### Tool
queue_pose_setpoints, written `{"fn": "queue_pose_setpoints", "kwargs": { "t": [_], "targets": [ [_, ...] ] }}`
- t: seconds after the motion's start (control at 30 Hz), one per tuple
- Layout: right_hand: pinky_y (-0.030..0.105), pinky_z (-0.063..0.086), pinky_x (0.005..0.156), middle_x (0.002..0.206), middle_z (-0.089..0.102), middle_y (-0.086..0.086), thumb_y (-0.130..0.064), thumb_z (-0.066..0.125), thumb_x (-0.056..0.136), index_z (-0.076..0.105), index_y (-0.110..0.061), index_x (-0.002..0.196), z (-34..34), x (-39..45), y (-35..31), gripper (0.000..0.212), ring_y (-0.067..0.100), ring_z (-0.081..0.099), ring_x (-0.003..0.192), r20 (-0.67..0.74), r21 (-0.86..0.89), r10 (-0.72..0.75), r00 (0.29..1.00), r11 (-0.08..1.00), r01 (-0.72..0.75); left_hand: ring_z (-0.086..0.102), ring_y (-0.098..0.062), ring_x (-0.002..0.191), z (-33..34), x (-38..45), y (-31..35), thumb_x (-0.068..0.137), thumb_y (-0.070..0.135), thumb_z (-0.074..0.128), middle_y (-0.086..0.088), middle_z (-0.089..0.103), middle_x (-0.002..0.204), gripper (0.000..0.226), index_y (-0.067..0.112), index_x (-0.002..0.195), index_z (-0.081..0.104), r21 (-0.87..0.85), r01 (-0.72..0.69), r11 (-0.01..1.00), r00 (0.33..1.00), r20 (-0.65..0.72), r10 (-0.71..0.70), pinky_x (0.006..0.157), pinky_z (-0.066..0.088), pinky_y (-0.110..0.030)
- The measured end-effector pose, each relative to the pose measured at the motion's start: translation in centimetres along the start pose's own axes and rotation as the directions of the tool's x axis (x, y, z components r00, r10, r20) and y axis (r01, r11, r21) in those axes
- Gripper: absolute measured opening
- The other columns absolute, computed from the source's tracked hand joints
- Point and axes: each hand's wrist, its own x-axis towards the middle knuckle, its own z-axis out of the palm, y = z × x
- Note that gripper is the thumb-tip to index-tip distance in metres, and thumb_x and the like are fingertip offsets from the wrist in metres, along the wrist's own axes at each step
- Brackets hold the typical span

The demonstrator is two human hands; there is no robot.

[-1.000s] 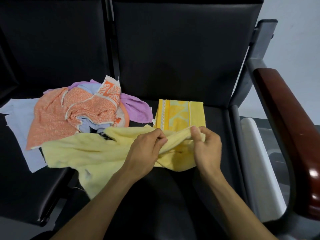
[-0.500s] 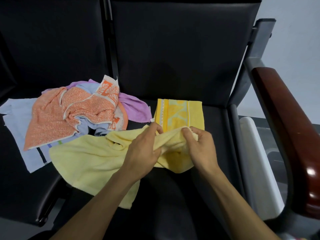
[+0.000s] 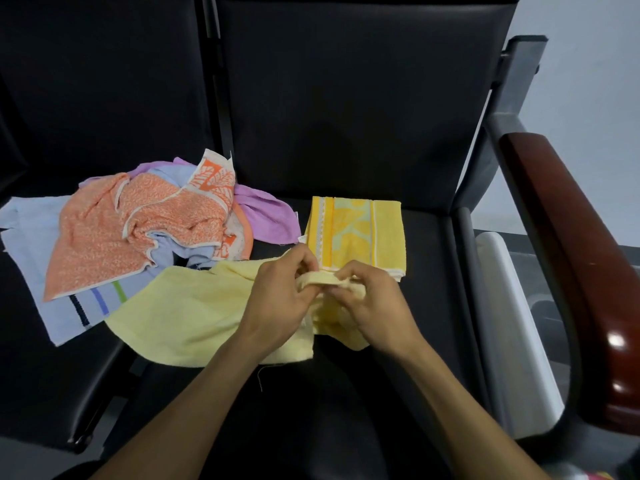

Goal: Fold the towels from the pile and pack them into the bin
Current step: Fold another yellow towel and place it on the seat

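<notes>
Pale yellow towel (image 3: 194,313) lay spread across the front of the black seat (image 3: 426,306), its left portion overhanging the gap between the two seats and its bottom edge curling near the seat's front. Both hands gripped its bunched upper edge: the left hand (image 3: 280,296) and the right hand (image 3: 372,303) each pinched the rolled hem, fingertips nearly touching. Just behind them sat a folded bright yellow towel (image 3: 356,233), edges squared, touching the held cloth. The pile (image 3: 145,223) — orange patterned, purple, light blue with stripes — occupied the left seat, loose edges splayed. Bare seat remained to the right, bounded by the wooden armrest (image 3: 571,237) and a white bin (image 3: 512,323) beyond — only its rim visible.
</notes>
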Motion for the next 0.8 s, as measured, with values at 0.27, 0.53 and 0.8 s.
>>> {"fn": "queue_pose_setpoints", "kwargs": {
  "t": [0.27, 0.53, 0.8],
  "targets": [
    [0.01, 0.043, 0.056, 0.081, 0.067, -0.009, -0.03, 0.072, 0.09, 0.061, -0.023, 0.095, -1.1, 0.1, 0.5, 0.014, 0.004, 0.063, 0.075, -0.141, 0.039, 0.141, 0.98, 0.99, -0.137, 0.061, -0.009, 0.081, -0.5, 0.4, -0.2, 0.093, 0.008, 0.065, 0.007, 0.066, 0.085, 0.01, 0.018, 0.094, 0.064, -0.021, 0.052, 0.998, 0.998, -0.039, -0.053, 0.073, 0.049, -0.028],
    [0.028, 0.043, 0.063, 0.07, 0.061, 0.001, -0.029, 0.062, 0.097, 0.058, -0.016, 0.076, 0.3, 0.0, 0.0, 0.025, 0.014, 0.056, 0.068, -0.093, -0.013, -0.068, 0.993, 0.998, 0.067, 0.058, -0.005, 0.076, -0.1, 0.4, -0.2, 0.091, 0.019, 0.069, 0.012, 0.063, 0.086, 0.011, 0.025, 0.098, 0.063, 0.036, 0.087, 0.996, 0.996, -0.023, -0.086, 0.068, 0.047, -0.019],
    [0.025, 0.047, 0.07, 0.096, 0.065, -0.007, -0.041, 0.072, 0.088, 0.05, -0.036, 0.128, -0.3, -0.1, 0.8, 0.046, 0.011, 0.06, 0.089, 0.035, -0.095, 0.109, 0.993, 0.99, -0.105, 0.06, -0.012, 0.076, -0.1, 0.1, -0.3, 0.09, 0.017, 0.056, 0.009, 0.063, 0.075, 0.011, 0.024, 0.086, 0.064, 0.088, -0.071, 0.994, 0.987, 0.15, 0.057, 0.072, 0.05, -0.039]
  ]
}}
